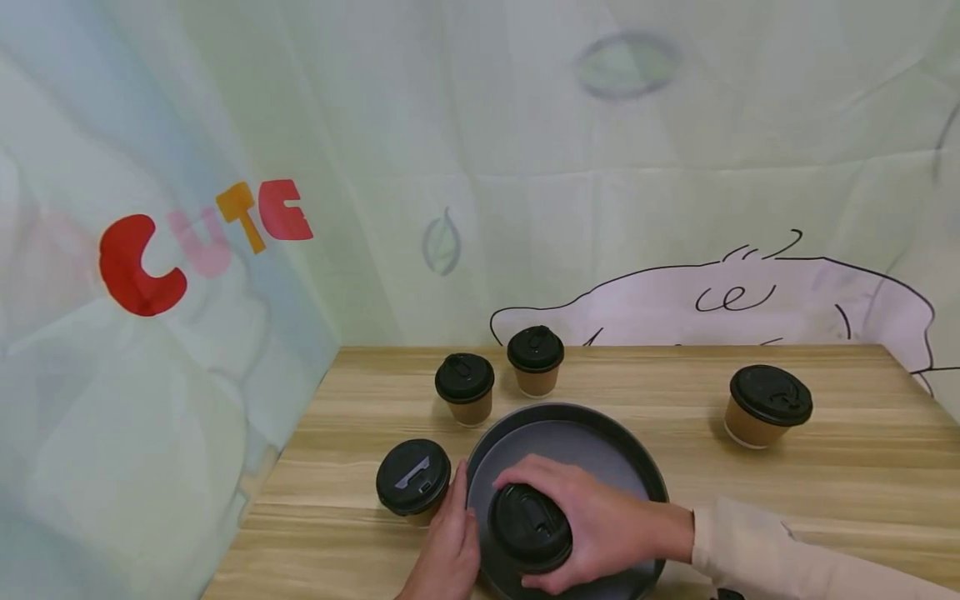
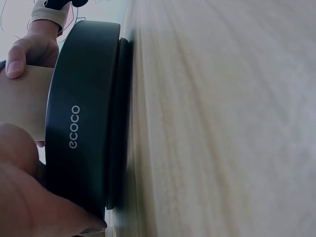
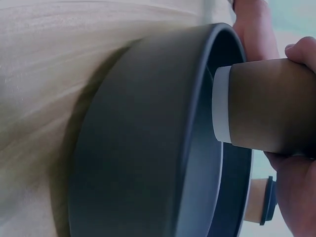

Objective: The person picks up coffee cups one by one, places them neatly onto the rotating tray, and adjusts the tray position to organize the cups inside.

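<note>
My right hand [image 1: 588, 521] grips a brown paper coffee cup with a black lid [image 1: 530, 527] over the round dark grey pan [image 1: 648, 454]. In the right wrist view the held cup's white-edged base [image 3: 222, 103] shows past the near rim; whether it touches the pan's floor I cannot tell. My left hand [image 1: 448, 542] rests against the pan's left side, its fingers fairly straight along the outer wall. The left wrist view shows that wall with "ecoco" printed on it [image 2: 74, 126]. Just left of this hand stands another lidded cup [image 1: 412, 477].
Two lidded cups, one [image 1: 465, 387] behind the pan's left side and one [image 1: 536, 358] farther back, stand near the table's rear edge. Another lidded cup [image 1: 768, 406] is off to the right. Printed curtains [image 1: 525, 208] hang behind and left of the wooden table [image 1: 847, 492].
</note>
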Motion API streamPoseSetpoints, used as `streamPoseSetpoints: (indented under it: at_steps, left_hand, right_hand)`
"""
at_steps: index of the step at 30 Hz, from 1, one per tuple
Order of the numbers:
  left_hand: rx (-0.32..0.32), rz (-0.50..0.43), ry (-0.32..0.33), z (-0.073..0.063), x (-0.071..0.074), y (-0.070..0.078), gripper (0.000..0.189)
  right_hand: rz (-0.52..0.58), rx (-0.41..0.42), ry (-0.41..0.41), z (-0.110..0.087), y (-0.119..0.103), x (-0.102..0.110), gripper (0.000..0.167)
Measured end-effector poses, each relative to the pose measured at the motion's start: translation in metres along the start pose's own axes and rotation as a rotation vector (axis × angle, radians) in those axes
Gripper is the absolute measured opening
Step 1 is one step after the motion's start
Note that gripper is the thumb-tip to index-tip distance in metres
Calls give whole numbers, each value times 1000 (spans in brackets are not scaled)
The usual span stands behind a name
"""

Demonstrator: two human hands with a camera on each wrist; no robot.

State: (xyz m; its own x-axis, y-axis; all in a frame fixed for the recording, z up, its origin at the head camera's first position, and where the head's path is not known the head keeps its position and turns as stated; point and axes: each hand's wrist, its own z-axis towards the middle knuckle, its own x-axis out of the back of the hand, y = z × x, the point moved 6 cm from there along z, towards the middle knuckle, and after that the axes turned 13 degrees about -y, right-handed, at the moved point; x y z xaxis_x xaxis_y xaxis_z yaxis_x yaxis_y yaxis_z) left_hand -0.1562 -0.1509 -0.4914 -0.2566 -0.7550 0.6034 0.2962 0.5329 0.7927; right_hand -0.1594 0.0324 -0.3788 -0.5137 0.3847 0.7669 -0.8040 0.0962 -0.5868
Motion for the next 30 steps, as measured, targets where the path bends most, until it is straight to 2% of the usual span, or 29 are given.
streamPoseSetpoints:
  at_steps: [3,7,10,13,15,20,25,27,30]
  left_hand:
    - [44,-3,-13,0,2,2,59]
    - [54,-24,-19,0,2,1,60]
    - [24,-20,-6,-1,0,-4,60]
    - [29,-16,2,-1,-4,-15,60]
    - [10,-16,-8,-1,-4,-15,60]
    - [-29,-19,-18,-3,0,0,60]
    - [-56,11,11,-5,4,12,58]
    - [-53,14,26,-7,7,21,58]
    - [-8,9,13,-7,10,28,57]
  right_hand:
    - [43,-18,-32,1,2,-5,78]
    - [95,-42,-55,2,4,-11,79]
    - [103,-41,-57,4,5,-15,80]
    - [121,-45,-66,4,7,-19,80]
    - [134,-49,-71,4,9,-21,80]
    - [133,-47,-69,5,10,-23,81]
    - [124,-43,-79,5,12,-26,80]
    - [112,-32,-78,5,12,-27,80]
    - [91,-15,-71,5,13,-29,80]
